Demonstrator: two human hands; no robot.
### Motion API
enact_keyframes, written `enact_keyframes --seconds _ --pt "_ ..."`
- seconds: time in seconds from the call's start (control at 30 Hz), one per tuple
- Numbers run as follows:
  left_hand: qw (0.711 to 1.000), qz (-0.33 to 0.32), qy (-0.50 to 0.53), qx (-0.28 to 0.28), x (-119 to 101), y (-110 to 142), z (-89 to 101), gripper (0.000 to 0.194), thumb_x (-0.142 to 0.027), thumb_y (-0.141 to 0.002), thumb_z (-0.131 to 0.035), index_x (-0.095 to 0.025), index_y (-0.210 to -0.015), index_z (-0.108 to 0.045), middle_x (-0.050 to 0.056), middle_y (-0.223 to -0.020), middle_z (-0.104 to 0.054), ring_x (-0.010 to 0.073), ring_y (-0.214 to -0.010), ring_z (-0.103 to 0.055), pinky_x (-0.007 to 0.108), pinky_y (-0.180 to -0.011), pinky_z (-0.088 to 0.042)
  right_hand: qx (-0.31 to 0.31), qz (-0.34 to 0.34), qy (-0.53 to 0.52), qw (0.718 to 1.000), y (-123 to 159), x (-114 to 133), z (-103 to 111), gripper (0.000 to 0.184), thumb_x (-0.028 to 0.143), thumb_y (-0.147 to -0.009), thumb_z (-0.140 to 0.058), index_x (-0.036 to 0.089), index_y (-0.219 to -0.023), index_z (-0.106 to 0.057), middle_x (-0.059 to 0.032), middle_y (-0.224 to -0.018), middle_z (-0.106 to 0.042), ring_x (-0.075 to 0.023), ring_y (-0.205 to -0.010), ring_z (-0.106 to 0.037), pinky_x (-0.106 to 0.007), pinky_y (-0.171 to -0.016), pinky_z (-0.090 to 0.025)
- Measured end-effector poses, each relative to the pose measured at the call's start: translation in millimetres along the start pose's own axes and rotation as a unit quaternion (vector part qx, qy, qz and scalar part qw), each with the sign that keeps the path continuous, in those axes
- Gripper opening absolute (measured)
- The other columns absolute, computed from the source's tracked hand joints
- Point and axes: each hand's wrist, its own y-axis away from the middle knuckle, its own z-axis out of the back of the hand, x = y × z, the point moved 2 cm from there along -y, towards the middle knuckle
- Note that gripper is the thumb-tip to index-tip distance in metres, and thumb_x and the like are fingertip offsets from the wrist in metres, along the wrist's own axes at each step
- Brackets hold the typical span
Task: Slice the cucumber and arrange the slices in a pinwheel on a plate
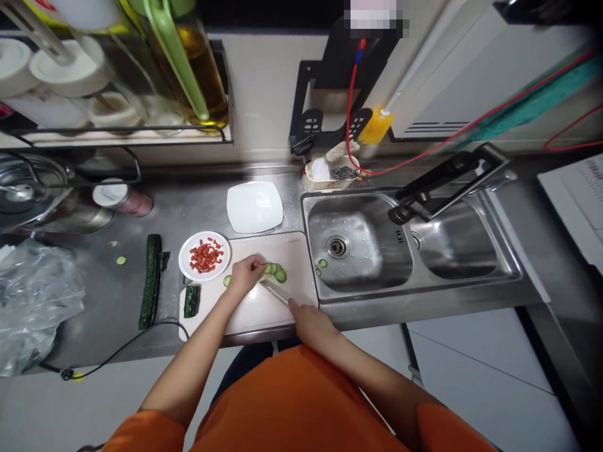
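Note:
My left hand [245, 274] is curled over a piece of cucumber on the pale cutting board [254, 311], fingers pressed down on it. Green cucumber slices [277, 272] lie just to the right of its fingertips. My right hand [308, 321] grips the handle of a knife [274, 290], whose blade points toward the left hand and the slices. A short cucumber piece [191, 301] lies at the board's left edge. A long whole cucumber [151, 280] rests on the steel counter further left.
A small round plate of chopped red chili [205, 255] sits at the board's far left corner, a square white plate [254, 206] behind it. The double sink [362, 248] lies right, with cucumber bits on its rim. A plastic bag [32, 301] lies far left.

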Motion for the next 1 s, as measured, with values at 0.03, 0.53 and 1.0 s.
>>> enact_keyframes --seconds 0.03,0.53,1.0 --pt "0.999 0.030 0.015 -0.021 6.4 4.3 1.8 0.013 -0.029 -0.072 -0.057 -0.020 -0.078 -0.064 -0.003 -0.064 -0.060 0.0116 -0.061 -0.055 0.023 -0.061 -0.042 0.000 0.001 0.001 1.000 0.6 -0.6 0.4 0.049 0.004 -0.080 -0.034 0.017 -0.126 -0.040 -0.0129 -0.098 -0.065 -0.0250 -0.096 -0.061 -0.031 -0.071 -0.045" --pt "0.996 0.005 -0.014 -0.088 27.9 35.3 -4.0 0.024 -0.021 -0.077 -0.051 -0.021 -0.093 -0.068 0.002 -0.086 -0.071 0.0154 -0.078 -0.063 0.027 -0.076 -0.047 0.004 -0.025 0.006 1.000 8.7 -8.8 1.3 0.043 0.003 -0.078 -0.037 0.015 -0.119 -0.041 -0.0134 -0.092 -0.066 -0.0252 -0.093 -0.062 -0.030 -0.070 -0.044" --pt "0.982 -0.092 -0.097 -0.134 40.6 42.4 -13.7 0.023 -0.021 -0.078 -0.057 -0.017 -0.098 -0.065 0.008 -0.091 -0.062 0.0192 -0.082 -0.057 0.032 -0.080 -0.047 -0.035 -0.008 0.007 0.999 -11.7 20.7 -4.6 0.044 0.003 -0.083 -0.033 0.013 -0.126 -0.036 -0.0159 -0.098 -0.065 -0.0248 -0.096 -0.062 -0.030 -0.073 -0.046"
